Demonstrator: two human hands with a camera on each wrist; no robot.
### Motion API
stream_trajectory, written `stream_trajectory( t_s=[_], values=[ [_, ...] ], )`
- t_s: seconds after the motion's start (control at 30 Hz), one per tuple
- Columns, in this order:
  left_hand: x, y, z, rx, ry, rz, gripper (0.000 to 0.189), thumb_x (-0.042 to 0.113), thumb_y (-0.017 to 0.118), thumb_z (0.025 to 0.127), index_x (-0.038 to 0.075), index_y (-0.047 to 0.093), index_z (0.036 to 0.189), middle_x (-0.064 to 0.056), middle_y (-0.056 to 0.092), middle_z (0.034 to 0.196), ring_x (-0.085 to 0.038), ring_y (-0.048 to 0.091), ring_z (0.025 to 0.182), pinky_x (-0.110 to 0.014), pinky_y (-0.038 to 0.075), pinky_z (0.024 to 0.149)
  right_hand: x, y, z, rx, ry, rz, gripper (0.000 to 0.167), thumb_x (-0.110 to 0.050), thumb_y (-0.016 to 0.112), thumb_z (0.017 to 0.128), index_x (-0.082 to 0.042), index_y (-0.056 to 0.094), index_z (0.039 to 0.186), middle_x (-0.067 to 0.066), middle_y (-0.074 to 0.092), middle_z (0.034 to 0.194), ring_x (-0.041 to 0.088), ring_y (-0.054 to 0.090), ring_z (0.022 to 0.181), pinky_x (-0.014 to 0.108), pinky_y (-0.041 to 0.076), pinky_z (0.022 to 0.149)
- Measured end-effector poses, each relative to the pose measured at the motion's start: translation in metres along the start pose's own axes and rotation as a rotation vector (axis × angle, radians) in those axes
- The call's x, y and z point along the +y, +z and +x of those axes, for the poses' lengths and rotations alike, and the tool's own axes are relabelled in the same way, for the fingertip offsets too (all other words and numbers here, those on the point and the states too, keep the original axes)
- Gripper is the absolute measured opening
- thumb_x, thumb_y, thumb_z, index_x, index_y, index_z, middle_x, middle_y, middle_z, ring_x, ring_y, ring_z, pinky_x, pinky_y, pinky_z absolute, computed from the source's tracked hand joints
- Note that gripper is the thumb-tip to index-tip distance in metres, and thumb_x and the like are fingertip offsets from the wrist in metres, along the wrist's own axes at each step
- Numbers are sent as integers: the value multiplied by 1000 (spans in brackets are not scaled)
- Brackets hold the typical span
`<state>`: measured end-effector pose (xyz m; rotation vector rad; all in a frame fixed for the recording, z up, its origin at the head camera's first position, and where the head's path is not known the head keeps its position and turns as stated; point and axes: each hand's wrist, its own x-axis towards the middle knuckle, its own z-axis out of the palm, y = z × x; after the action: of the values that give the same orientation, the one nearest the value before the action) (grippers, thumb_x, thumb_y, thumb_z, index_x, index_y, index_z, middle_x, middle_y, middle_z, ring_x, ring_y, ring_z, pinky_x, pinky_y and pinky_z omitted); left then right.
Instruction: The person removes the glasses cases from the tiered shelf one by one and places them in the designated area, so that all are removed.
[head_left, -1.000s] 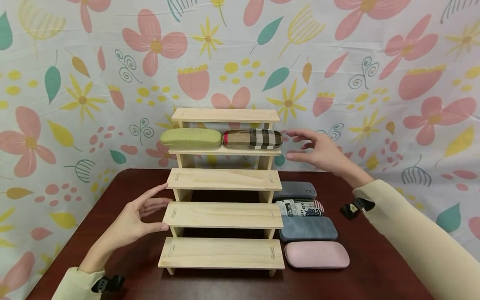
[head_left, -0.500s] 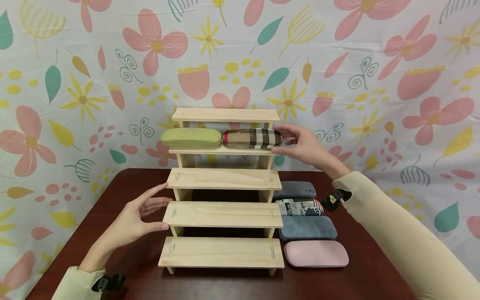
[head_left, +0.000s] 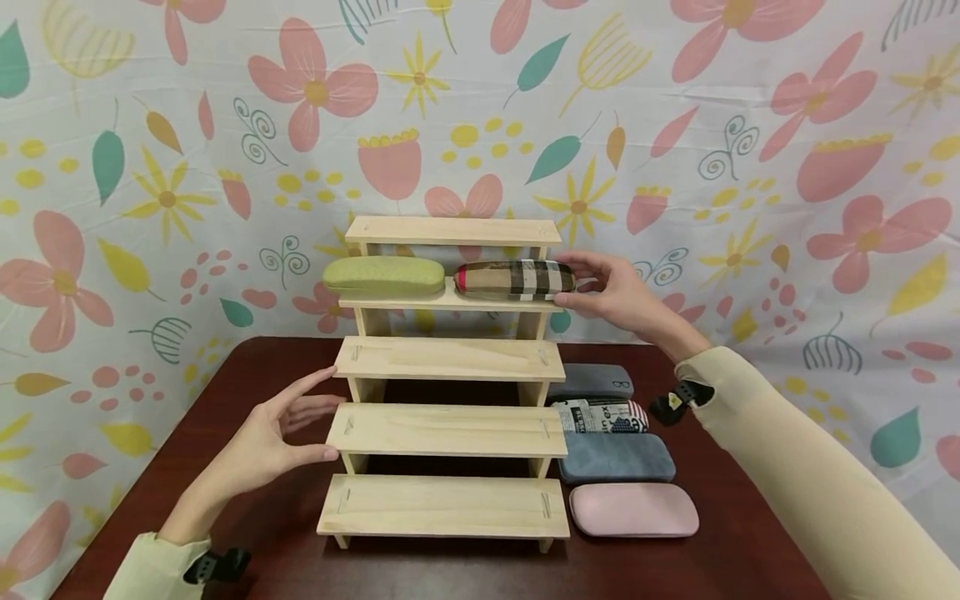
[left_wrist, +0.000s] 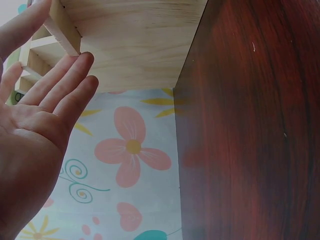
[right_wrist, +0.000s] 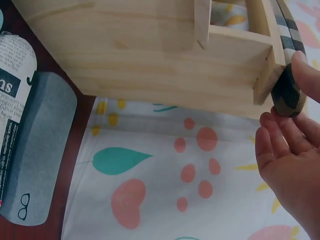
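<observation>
My right hand (head_left: 618, 292) pinches the right end of a plaid glasses case (head_left: 513, 279), thumb in front and fingers behind. The case lies on the second-highest tier of a stepped wooden display stand (head_left: 448, 360), its right end jutting past the tier. To its left, with a small gap between, is a lime-green glasses case (head_left: 384, 277). In the right wrist view, the plaid case's dark end (right_wrist: 288, 92) sits between thumb and fingers. My left hand (head_left: 262, 433) is at the stand's left side, fingers loosely extended, fingertips right at the tier edges.
Right of the stand, several glasses cases lie on the dark red table (head_left: 442, 575): grey-blue (head_left: 592, 380), newspaper-print (head_left: 600, 415), blue (head_left: 617, 458) and pink (head_left: 633, 509). A flower-patterned cloth (head_left: 480, 108) hangs behind.
My right hand came in from the right and took the plaid case's end. The case has shifted slightly right, away from the green one. My left hand stayed still.
</observation>
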<state>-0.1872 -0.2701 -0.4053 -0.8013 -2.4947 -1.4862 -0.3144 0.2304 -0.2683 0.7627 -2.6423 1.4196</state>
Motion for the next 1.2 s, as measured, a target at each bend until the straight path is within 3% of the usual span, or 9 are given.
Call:
stream_trajectory(
  t_s=[0.2, 0.43, 0.67, 0.87, 1.03, 1.2],
  values=[
    [-1, 0, -1, 9, 10, -4, 101, 8, 94, 81, 25, 39, 164, -7, 70, 134, -16, 66, 126, -24, 52, 101, -2, -2, 1, -31, 34, 22, 74, -22, 82, 96, -14, 46, 160, 9, 48, 159, 36, 59, 125, 35, 61, 81],
    [1, 1, -1, 2, 2, -12, 100, 9, 93, 82, 25, 39, 164, -7, 70, 135, -16, 65, 126, -23, 51, 102, -2, 0, 4, -38, 55, 39, 74, -22, 83, 95, -16, 48, 160, 6, 48, 159, 36, 63, 117, 33, 59, 77],
    [1, 1, 0, 4, 1, -16, 101, 8, 93, 81, 25, 39, 164, -7, 70, 134, -16, 65, 126, -24, 52, 102, 1, -1, 4, -13, 52, 20, 69, -24, 83, 94, -17, 54, 156, 5, 50, 157, 31, 62, 119, 36, 60, 81],
    [0, 2, 0, -1, 3, -19, 100, 8, 93, 81, 24, 39, 164, -8, 70, 134, -17, 65, 126, -25, 52, 102, 6, -4, -1, 17, 60, 16, 68, -24, 85, 93, -14, 57, 153, 7, 57, 149, 28, 60, 117, 31, 57, 78],
    [0, 1, 1, 3, 2, -18, 101, 7, 94, 80, 24, 40, 164, -8, 70, 134, -18, 66, 125, -26, 52, 102, 9, -7, -10, 67, 51, 14, 63, -23, 84, 93, -16, 59, 151, 3, 59, 146, 21, 55, 121, 29, 51, 89],
    [1, 1, 2, 1, 4, -16, 101, 6, 94, 80, 23, 40, 164, -9, 70, 134, -17, 66, 125, -26, 52, 102, 10, -11, -24, 113, 28, 16, 60, -20, 85, 93, -17, 63, 148, 7, 68, 130, 22, 62, 110, 27, 53, 85]
  ],
)
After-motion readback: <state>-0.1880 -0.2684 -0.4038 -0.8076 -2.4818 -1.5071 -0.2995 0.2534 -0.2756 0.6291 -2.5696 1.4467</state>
